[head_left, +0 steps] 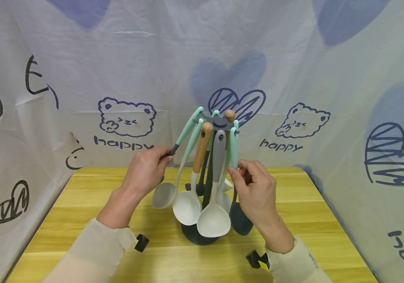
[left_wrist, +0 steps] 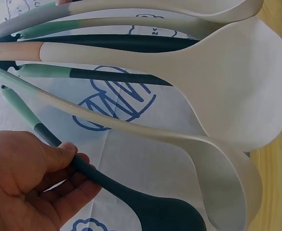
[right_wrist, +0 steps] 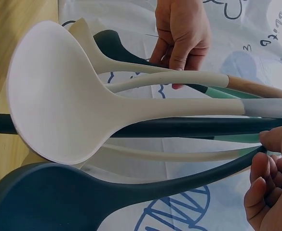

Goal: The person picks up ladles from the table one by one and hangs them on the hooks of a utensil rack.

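A utensil stand [head_left: 219, 123] with a dark round base [head_left: 200, 234] carries several hanging kitchen utensils. At its left side my left hand [head_left: 147, 167] pinches the shaft of a dark green utensil [left_wrist: 100, 178] with a mint handle. That utensil's head shows partly at the bottom of the left wrist view. On the right, my right hand [head_left: 256, 188] pinches a broad-headed dark green utensil [right_wrist: 145, 190] by the handle, thumb against fingers. Between the hands hang a white ladle with a grey handle [head_left: 214, 221], another with a wooden handle [head_left: 187, 208] and a pale one [head_left: 163, 195].
The stand is on a light wooden table [head_left: 293, 220]. White cloth [head_left: 173, 70] printed with bears and hearts surrounds the table at the back and sides. Small black devices [head_left: 141, 242] are worn at both wrists. More utensils hang at the stand's rear, partly hidden.
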The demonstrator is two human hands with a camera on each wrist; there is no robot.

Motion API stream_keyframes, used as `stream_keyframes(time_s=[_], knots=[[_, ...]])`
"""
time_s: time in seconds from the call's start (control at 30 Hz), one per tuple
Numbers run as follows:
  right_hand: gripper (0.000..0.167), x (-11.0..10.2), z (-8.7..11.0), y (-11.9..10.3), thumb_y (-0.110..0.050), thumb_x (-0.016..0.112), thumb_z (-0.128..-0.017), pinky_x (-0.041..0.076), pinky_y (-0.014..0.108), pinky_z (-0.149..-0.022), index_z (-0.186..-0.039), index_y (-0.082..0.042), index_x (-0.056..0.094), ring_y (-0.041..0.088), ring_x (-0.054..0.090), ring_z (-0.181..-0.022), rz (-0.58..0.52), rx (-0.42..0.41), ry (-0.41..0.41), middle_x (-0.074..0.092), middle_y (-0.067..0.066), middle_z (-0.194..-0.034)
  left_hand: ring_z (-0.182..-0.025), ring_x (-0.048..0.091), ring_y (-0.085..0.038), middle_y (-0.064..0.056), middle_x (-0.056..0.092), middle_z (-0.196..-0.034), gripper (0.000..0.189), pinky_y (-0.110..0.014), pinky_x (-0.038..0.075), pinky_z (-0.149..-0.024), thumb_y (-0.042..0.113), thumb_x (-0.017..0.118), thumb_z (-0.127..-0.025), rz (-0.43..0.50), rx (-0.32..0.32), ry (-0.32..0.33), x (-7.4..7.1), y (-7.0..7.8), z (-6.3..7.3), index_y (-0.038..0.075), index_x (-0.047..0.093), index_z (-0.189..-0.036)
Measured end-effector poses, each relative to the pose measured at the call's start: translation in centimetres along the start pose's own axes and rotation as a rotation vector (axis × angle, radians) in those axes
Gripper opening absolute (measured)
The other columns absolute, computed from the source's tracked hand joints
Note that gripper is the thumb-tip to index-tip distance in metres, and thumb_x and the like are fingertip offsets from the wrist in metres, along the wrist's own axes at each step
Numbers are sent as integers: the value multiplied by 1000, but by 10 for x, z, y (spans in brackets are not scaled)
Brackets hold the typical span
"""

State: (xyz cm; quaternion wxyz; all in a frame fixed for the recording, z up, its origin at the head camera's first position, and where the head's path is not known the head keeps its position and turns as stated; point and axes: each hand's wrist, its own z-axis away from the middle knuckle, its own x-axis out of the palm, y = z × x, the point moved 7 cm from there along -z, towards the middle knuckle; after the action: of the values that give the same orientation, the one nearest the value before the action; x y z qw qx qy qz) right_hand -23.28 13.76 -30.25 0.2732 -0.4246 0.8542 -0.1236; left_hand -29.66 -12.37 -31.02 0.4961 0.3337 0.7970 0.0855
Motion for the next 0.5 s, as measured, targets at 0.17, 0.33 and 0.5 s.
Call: stream_keyframes(time_s=[0.17,0.33,0.5], knots=[[12,0,0,0,-3,81,-92,42,13,-51,-100,2,73,9,53,-61,9,3,2,60,8,-78,-65,62,-19,-11,79,-95,21,-33,52,-59,12,67,-105,-6,56,15,3,-1,-5,3,78,-120],[12,0,0,0,-3,81,-92,42,13,-51,-100,2,73,9,53,-61,12,4,-1,60,8,-79,-78,71,-24,-11,81,-103,24,-41,59,-70,15,67,-105,-42,73,16,7,-3,-12,7,78,-125],[11,0,1,0,-3,80,-93,42,13,-51,-100,2,73,9,53,-61,8,-2,-3,60,7,-78,-92,78,-28,-12,80,-111,24,-43,62,-77,16,69,-104,-52,104,13,11,0,-16,7,78,-124]])
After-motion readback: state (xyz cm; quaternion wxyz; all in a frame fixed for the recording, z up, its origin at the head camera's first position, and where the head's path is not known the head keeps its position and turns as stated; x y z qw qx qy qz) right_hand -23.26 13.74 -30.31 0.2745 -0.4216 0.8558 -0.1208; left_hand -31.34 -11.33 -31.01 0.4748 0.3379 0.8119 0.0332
